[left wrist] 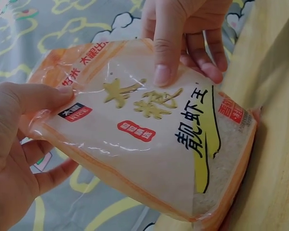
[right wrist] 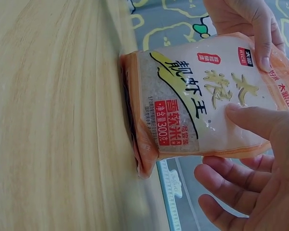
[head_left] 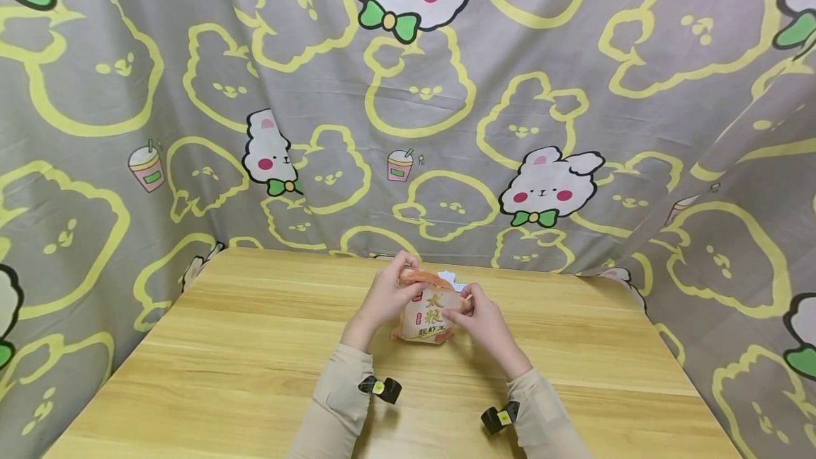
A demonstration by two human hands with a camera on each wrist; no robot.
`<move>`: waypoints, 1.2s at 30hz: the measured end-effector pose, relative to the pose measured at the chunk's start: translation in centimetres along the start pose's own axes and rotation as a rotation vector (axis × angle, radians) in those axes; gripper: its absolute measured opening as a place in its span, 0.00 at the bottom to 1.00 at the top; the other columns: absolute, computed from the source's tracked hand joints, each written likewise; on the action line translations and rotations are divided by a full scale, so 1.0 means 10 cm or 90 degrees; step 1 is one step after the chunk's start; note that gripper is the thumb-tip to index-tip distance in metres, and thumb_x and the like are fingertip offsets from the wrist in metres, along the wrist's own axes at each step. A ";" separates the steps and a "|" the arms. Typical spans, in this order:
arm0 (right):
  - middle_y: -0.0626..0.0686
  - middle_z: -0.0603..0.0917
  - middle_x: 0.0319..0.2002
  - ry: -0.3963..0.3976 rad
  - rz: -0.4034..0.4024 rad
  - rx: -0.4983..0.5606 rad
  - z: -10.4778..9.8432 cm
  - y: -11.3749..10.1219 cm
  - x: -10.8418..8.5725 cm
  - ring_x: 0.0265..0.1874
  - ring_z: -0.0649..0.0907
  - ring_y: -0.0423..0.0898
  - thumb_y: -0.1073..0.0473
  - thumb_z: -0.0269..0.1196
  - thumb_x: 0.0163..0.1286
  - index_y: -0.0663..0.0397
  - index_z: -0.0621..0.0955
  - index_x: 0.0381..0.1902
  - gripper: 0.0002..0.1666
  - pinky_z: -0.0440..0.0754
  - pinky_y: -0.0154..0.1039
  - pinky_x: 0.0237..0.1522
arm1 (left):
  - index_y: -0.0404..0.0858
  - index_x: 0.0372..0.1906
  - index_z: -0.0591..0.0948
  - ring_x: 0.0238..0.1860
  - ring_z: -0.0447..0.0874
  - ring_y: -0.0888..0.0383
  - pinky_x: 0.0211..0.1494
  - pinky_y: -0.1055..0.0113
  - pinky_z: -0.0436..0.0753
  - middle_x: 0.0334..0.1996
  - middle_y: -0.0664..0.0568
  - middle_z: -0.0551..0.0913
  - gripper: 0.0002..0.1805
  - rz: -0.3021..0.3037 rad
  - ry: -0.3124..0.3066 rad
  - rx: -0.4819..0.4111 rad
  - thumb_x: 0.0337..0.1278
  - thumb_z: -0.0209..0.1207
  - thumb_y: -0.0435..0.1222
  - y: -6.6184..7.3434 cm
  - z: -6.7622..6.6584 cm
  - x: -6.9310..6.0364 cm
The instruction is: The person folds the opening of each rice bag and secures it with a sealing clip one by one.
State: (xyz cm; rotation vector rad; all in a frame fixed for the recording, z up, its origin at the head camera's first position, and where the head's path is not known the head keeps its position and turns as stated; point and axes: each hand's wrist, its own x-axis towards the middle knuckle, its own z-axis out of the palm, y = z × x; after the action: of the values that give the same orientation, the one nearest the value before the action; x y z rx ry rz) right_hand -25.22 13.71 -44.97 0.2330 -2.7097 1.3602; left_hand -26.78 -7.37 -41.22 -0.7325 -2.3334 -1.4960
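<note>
A small plastic bag of rice (head_left: 433, 314) with orange edges and gold and black lettering is held upright, front face toward me. Its bottom is at or just above the tabletop; I cannot tell whether they touch. My left hand (head_left: 390, 292) pinches the bag's upper left part, thumb on the printed front (left wrist: 135, 139) and fingers behind. On the opposite side, my right hand (head_left: 479, 314) grips the edge, its thumb pressed on the front near the gold characters. In the right wrist view, rice grains show through a clear window low on the bag (right wrist: 154, 91).
Behind the bag lies a pale blue and white item (head_left: 448, 278), mostly hidden; its teal edge (right wrist: 169, 195) shows in the right wrist view. The wooden table (head_left: 223, 346) ends at a grey patterned curtain (head_left: 433, 147) hanging on the back and sides.
</note>
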 end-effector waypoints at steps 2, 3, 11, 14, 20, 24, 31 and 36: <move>0.50 0.82 0.25 0.000 -0.002 -0.004 0.00 0.00 0.00 0.24 0.77 0.42 0.52 0.73 0.57 0.53 0.71 0.40 0.24 0.73 0.36 0.30 | 0.41 0.41 0.71 0.26 0.76 0.63 0.29 0.73 0.77 0.33 0.46 0.85 0.15 0.000 -0.004 0.002 0.55 0.66 0.29 0.01 -0.01 0.00; 0.50 0.82 0.25 -0.001 -0.002 -0.008 0.00 0.00 0.00 0.24 0.76 0.42 0.52 0.72 0.58 0.53 0.71 0.40 0.24 0.73 0.36 0.30 | 0.41 0.41 0.71 0.26 0.76 0.63 0.29 0.73 0.77 0.34 0.46 0.86 0.15 0.001 -0.007 0.003 0.55 0.66 0.29 0.01 -0.01 0.00; 0.49 0.77 0.24 -0.015 -0.005 -0.031 -0.01 -0.01 -0.01 0.23 0.73 0.42 0.49 0.72 0.58 0.53 0.71 0.41 0.24 0.71 0.35 0.28 | 0.41 0.41 0.71 0.28 0.78 0.63 0.31 0.72 0.79 0.35 0.46 0.86 0.15 -0.013 -0.027 0.008 0.55 0.66 0.29 0.03 -0.03 0.01; 0.48 0.77 0.24 -0.012 -0.012 -0.029 -0.02 0.00 -0.01 0.23 0.73 0.42 0.49 0.72 0.57 0.52 0.72 0.41 0.24 0.72 0.35 0.28 | 0.41 0.40 0.71 0.28 0.79 0.63 0.31 0.72 0.79 0.35 0.46 0.86 0.15 -0.015 -0.035 0.011 0.55 0.66 0.29 0.03 -0.04 0.01; 0.47 0.77 0.23 0.001 -0.042 -0.039 -0.01 0.02 -0.03 0.22 0.73 0.41 0.48 0.72 0.57 0.52 0.71 0.39 0.24 0.71 0.35 0.27 | 0.42 0.41 0.72 0.26 0.77 0.64 0.30 0.72 0.79 0.34 0.46 0.85 0.14 -0.013 -0.043 0.014 0.56 0.66 0.30 0.05 -0.06 0.00; 0.48 0.76 0.23 -0.005 -0.041 -0.041 -0.01 0.01 -0.02 0.22 0.72 0.42 0.47 0.72 0.58 0.53 0.72 0.40 0.24 0.71 0.35 0.27 | 0.41 0.42 0.73 0.29 0.79 0.63 0.31 0.72 0.80 0.37 0.45 0.87 0.14 -0.017 -0.046 0.006 0.56 0.65 0.30 0.04 -0.06 0.01; 0.49 0.78 0.24 -0.020 -0.011 -0.040 -0.02 -0.02 -0.02 0.24 0.73 0.42 0.48 0.72 0.58 0.52 0.74 0.42 0.24 0.71 0.35 0.29 | 0.41 0.47 0.74 0.32 0.83 0.62 0.33 0.71 0.82 0.41 0.44 0.87 0.15 -0.034 -0.054 -0.008 0.57 0.65 0.29 0.02 -0.05 0.01; 0.49 0.80 0.24 -0.022 -0.015 -0.046 -0.03 -0.02 -0.02 0.24 0.74 0.42 0.47 0.71 0.58 0.52 0.75 0.45 0.24 0.72 0.36 0.29 | 0.40 0.54 0.75 0.29 0.82 0.63 0.31 0.71 0.82 0.42 0.46 0.86 0.19 -0.030 -0.056 0.005 0.58 0.65 0.31 0.01 -0.06 0.01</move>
State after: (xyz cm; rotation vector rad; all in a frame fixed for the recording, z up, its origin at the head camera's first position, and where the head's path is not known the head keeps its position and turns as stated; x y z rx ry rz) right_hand -24.98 13.87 -44.72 0.2841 -2.7689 1.2614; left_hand -26.84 -7.84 -40.88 -0.7616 -2.4361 -1.5019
